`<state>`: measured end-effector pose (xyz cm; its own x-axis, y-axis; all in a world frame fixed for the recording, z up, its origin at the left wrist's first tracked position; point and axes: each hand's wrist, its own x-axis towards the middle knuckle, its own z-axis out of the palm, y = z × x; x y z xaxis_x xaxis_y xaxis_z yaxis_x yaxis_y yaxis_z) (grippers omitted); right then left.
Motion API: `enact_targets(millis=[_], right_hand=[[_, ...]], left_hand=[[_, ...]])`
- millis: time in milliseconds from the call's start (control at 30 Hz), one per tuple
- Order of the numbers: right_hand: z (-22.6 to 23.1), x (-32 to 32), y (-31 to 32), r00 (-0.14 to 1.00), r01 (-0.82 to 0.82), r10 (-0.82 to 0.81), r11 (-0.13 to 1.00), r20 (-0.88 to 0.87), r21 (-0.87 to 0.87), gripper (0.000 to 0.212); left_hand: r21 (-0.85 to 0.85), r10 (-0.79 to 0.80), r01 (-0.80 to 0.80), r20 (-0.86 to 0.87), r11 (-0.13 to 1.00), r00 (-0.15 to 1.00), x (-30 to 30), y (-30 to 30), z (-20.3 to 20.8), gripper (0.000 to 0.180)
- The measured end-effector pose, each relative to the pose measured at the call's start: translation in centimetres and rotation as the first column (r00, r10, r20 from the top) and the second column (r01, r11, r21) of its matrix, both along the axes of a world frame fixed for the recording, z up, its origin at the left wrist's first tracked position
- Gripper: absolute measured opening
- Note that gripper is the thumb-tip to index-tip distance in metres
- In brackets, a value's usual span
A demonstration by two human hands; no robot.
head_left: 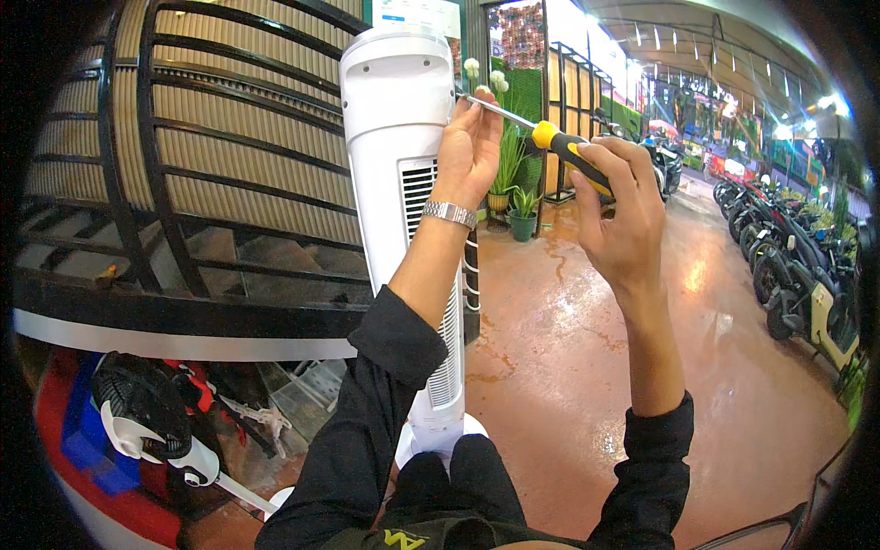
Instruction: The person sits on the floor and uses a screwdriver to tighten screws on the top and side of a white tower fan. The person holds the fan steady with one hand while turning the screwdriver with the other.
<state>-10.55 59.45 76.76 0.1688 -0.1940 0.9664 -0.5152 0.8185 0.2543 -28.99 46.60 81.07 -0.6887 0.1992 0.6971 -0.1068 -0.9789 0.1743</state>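
A tall white tower fan (390,147) stands upright in front of me, its round base between my legs. My right hand (626,197) is closed around the yellow-and-black handle of a screwdriver (547,137). Its metal shaft points left to the upper side of the fan housing. My left hand (472,151), with a silver watch on the wrist, is raised against that side. Its fingertips are pinched around the shaft near the tip. The tip and whatever it meets are mostly hidden by the fingers and the housing's edge.
Black curved railings (257,128) rise on the left above a ledge. Beneath lie a white fan with a black cage (142,403) and a blue crate (87,431). Potted plants (522,220) stand beyond the tower fan. Parked motorcycles (779,238) line the right side of the reddish floor.
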Motion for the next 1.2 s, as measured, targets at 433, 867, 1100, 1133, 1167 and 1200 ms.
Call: enact_targets(millis=[433,867,1100,1133,1167,1200], right_hand=[[5.4,-1.3,-2.8,1.0,0.021,-0.023,0.98,0.009,0.199,0.028],[9.5,-4.5,-5.5,0.993,0.117,-0.097,0.925,-0.074,0.361,0.022],[10.7,-2.9,-7.5,0.97,0.163,-0.213,0.93,0.122,0.329,0.021],[10.6,-2.9,-7.2,0.975,0.145,-0.193,0.931,0.115,0.335,0.021],[10.6,-2.9,-7.0,0.979,0.128,-0.173,0.932,0.107,0.339,0.022],[10.5,-2.8,-7.0,0.977,0.137,-0.182,0.937,0.113,0.322,0.022]], left_hand=[[0.076,-0.116,0.118,-0.03,0.99,0.993,-0.7,-0.4,-0.2,0.027],[0.03,0.9,-0.959,-0.353,0.282,0.254,4.4,-12.2,-2.4,0.023],[0.325,0.543,-0.759,-0.545,-0.565,-0.638,2.0,-17.6,10.1,0.046],[0.364,0.429,-0.691,-0.579,-0.625,-0.693,1.4,-17.8,11.0,0.054],[0.336,0.397,-0.732,-0.669,-0.593,-0.628,1.4,-17.5,11.6,0.056],[0.303,0.359,-0.77,-0.75,-0.562,-0.556,1.6,-17.1,12.1,0.059]])
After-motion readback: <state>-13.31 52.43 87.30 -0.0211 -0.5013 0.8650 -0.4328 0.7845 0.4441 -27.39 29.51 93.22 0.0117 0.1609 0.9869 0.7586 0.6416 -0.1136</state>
